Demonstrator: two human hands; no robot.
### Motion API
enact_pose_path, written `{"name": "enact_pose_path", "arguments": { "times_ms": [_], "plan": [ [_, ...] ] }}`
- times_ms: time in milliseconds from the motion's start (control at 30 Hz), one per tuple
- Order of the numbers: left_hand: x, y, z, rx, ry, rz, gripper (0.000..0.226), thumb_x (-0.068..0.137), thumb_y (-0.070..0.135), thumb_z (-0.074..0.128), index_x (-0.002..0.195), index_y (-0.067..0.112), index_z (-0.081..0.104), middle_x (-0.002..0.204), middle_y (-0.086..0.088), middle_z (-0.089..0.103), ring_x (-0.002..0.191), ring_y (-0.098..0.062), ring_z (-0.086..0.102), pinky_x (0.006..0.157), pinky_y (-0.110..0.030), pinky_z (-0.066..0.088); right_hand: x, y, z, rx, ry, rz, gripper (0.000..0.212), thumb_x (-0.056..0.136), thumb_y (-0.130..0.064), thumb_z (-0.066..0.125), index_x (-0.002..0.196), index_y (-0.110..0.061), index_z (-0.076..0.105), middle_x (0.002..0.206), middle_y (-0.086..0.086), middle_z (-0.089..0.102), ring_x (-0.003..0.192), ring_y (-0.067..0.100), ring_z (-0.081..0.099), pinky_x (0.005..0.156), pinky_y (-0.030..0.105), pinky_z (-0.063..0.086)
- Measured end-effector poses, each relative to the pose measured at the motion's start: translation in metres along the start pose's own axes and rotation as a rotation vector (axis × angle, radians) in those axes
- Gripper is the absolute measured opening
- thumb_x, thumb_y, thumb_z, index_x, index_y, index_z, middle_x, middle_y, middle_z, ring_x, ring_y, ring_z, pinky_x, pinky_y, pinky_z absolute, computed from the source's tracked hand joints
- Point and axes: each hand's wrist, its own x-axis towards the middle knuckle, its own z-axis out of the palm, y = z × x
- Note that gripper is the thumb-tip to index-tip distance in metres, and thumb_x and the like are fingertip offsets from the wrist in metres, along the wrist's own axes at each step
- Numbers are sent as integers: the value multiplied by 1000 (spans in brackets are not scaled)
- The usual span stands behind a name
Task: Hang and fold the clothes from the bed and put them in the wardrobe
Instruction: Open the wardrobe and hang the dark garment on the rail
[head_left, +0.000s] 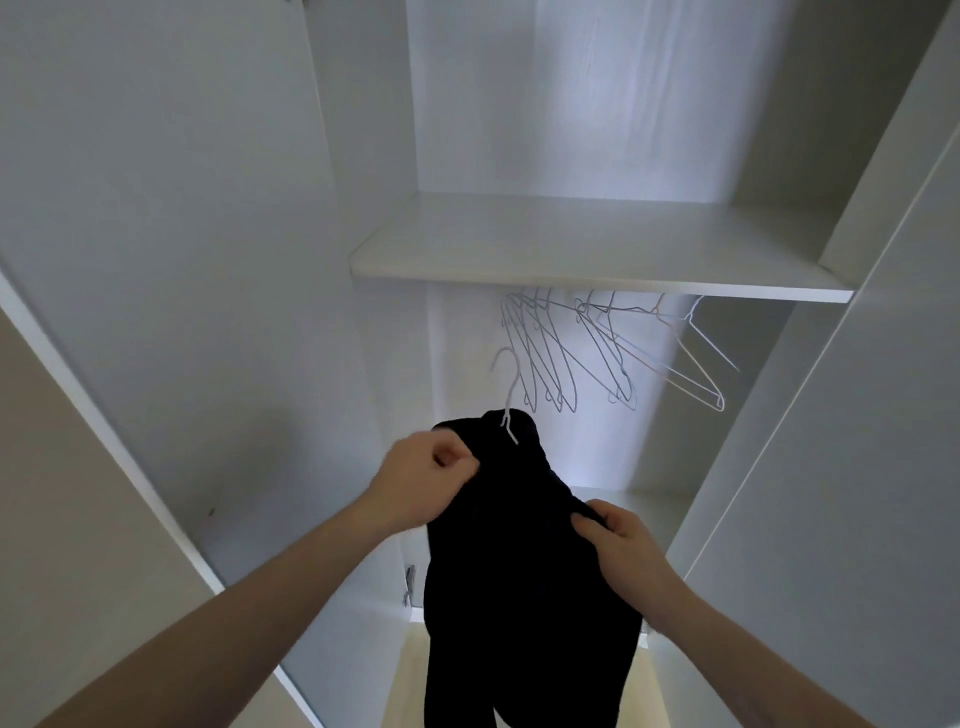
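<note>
Before the open white wardrobe (208, 260), both hands up at chest level. Left hand (423, 480) closed in a pinch on the upper left edge of a black garment (519, 561). Right hand (621, 545) gripping the same garment at its right shoulder, about 4 o'clock from the left hand. Garment is draped on a white wire hanger (508, 395); only the hook and neck show, rising at 12 o'clock from the cloth, hook free in the air and not touching anything. Cloth hangs down between the forearms toward 6 o'clock. Shelf (571, 249) bare, at 12 o'clock above the hook. Just under it, at 1 o'clock, a bunch of empty wire hangers (597, 353), tilted; whatever they hang from is hidden.
</note>
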Motion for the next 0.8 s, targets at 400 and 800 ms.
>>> {"name": "enact_pose_path", "arguments": {
  "times_ms": [400, 800],
  "plan": [
    [43, 17, 70, -240, -86, -386, 31, 92, 36, 71, 85, 6, 67, 77, -6, 70, 70, -17, 71, 61, -25, 58, 36, -18, 17, -65, -351, -179, 28, 93, -39, 58, 117, -52, 59, 107, -19, 72, 99, 3, 69, 84, 19, 53],
    [113, -3, 67, -53, 201, -409, 26, 103, 20, 46, 113, 3, 62, 104, -15, 69, 95, -31, 67, 84, -39, 55, 134, -3, -70, -228, -470, -44, 48, 90, -39, 80, 132, -35, 59, 125, -10, 64, 98, 11, 68, 82, 25, 55]
  ]
}}
